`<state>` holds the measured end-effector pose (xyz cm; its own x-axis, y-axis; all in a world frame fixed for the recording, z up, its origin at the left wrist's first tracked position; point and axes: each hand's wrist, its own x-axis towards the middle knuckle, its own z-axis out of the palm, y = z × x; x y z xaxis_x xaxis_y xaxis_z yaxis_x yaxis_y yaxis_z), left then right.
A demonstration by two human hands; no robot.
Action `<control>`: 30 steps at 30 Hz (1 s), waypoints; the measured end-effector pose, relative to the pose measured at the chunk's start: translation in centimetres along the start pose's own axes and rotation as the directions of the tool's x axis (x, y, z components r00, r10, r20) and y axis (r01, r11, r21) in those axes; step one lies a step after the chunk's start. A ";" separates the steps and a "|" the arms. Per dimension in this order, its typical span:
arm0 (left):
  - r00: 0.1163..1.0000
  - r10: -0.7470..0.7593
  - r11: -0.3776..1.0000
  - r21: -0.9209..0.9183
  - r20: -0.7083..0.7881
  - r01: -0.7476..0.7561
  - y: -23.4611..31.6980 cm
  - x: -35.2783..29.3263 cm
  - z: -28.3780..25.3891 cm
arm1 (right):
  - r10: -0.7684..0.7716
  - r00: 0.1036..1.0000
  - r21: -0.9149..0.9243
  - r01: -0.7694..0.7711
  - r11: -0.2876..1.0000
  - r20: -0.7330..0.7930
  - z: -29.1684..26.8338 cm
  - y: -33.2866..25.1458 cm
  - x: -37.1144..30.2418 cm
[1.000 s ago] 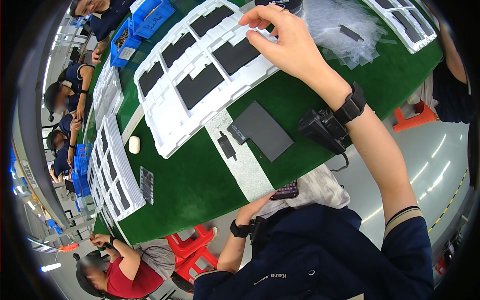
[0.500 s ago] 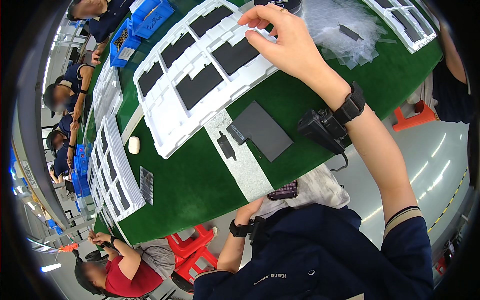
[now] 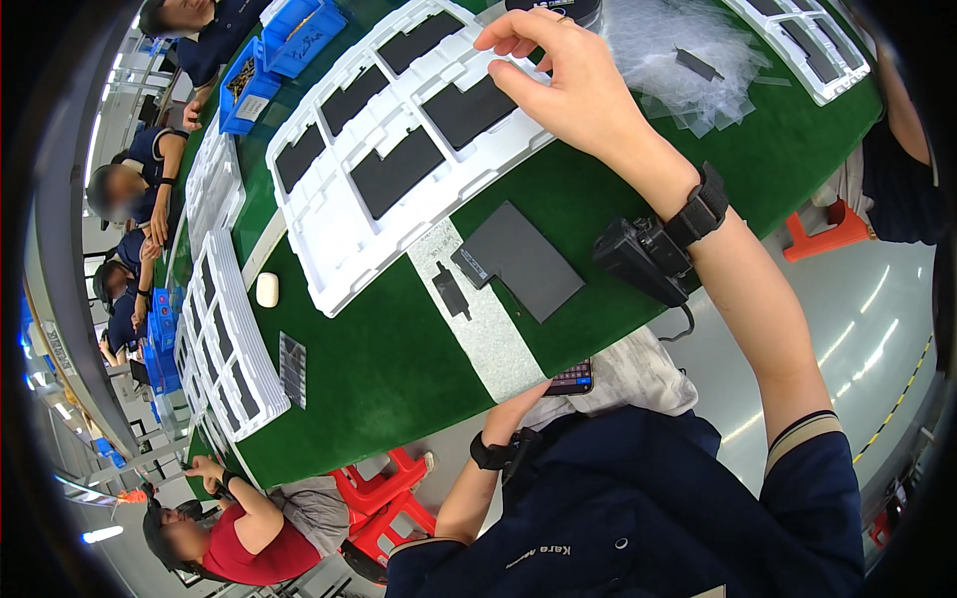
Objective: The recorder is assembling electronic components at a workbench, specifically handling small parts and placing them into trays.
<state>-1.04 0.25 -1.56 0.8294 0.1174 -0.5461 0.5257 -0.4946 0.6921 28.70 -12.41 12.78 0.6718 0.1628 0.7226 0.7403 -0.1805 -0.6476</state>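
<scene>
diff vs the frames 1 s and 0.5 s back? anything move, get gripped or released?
No visible change. The right hand stays over the white foam tray, fingertips pinched at a dark panel. The left hand stays below the table edge with the phone. The loose dark plate has not moved.

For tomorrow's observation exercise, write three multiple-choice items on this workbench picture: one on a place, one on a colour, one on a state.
1. Where is the right hand?
A. over the white tray
B. in the lap
C. on the blue bins

2. What colour is the table mat?
A. red
B. green
C. yellow

3. How does the dark flat panel lie?
A. upright
B. held in a hand
C. flat on the mat

Answers: 1 A, its fingers reach above the tray's far edge. 2 B, green shows around every item. 3 C, it rests loose beside the tray.
</scene>
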 end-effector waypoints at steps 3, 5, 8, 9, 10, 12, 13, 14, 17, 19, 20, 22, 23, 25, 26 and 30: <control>1.000 0.009 1.000 -0.004 -0.005 -0.009 0.2 0.2 0.1 | -0.003 1.000 0.002 0.003 1.000 -0.003 0.0 0.0 0.0; 1.000 0.014 1.000 -0.007 -0.009 -0.014 0.2 0.2 0.2 | -0.003 1.000 0.007 0.003 1.000 -0.004 0.0 0.0 0.0; 1.000 0.023 1.000 -0.010 -0.013 -0.023 0.3 0.3 0.3 | -0.008 1.000 -0.003 0.008 1.000 0.000 0.0 0.2 0.0; 1.000 0.026 1.000 -0.012 -0.013 -0.026 0.3 0.4 0.3 | -0.017 1.000 -0.006 0.017 1.000 -0.010 0.0 0.3 -0.1; 0.999 0.030 0.999 -0.013 -0.013 -0.030 0.3 0.4 0.4 | -0.026 0.999 -0.009 0.026 1.000 -0.020 0.0 0.4 -0.1; 0.999 0.033 0.999 -0.015 -0.017 -0.033 0.2 0.5 -0.1 | 0.003 1.000 -0.007 -0.003 1.000 -0.006 -0.1 0.1 -0.1; 0.999 0.035 0.999 -0.016 -0.020 -0.035 0.2 0.5 -0.2 | 0.030 1.000 -0.005 -0.030 1.000 0.008 -0.1 0.0 -0.1; 0.999 0.037 0.999 -0.017 -0.023 -0.037 0.3 0.5 -0.2 | 0.030 1.000 -0.004 -0.030 1.000 0.008 -0.1 0.0 -0.1; 0.999 0.044 0.999 -0.020 -0.029 -0.044 0.3 0.3 0.0 | 0.015 1.000 0.001 -0.015 1.000 0.000 0.0 0.0 -0.1; 0.998 0.050 0.998 -0.022 -0.033 -0.051 0.3 0.0 0.4 | 0.057 0.998 0.015 -0.057 0.998 0.023 -0.1 -0.2 -0.1; 0.998 0.053 0.998 -0.023 -0.033 -0.054 0.3 0.0 0.6 | 0.057 0.998 0.013 -0.057 0.998 0.023 -0.1 -0.1 -0.1; 0.998 0.060 0.998 -0.026 -0.036 -0.061 0.4 0.0 0.8 | -0.012 1.000 -0.005 0.012 1.000 -0.012 0.0 0.2 -0.1; 0.997 0.063 0.998 -0.027 -0.038 -0.064 0.4 -0.1 1.1 | -0.013 1.000 -0.005 0.012 1.000 -0.012 0.0 0.2 -0.1; 0.997 0.068 0.997 -0.030 -0.044 -0.069 0.4 -0.1 1.1 | 0.018 1.000 -0.002 -0.018 1.000 0.008 -0.1 -0.1 -0.1; 0.996 0.070 0.997 -0.031 -0.048 -0.071 0.5 -0.1 1.1 | 0.017 1.000 0.000 -0.017 1.000 0.009 0.0 -0.1 0.0; 0.995 0.083 0.996 -0.037 -0.051 -0.085 0.7 0.6 0.9 | 0.003 1.000 -0.003 -0.003 1.000 -0.003 -0.1 0.1 -0.1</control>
<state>-0.33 -0.77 -1.82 0.8785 0.1196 -0.4625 0.4604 -0.4701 0.7530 28.69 -12.50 12.65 0.6743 0.1593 0.7211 0.7379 -0.1839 -0.6494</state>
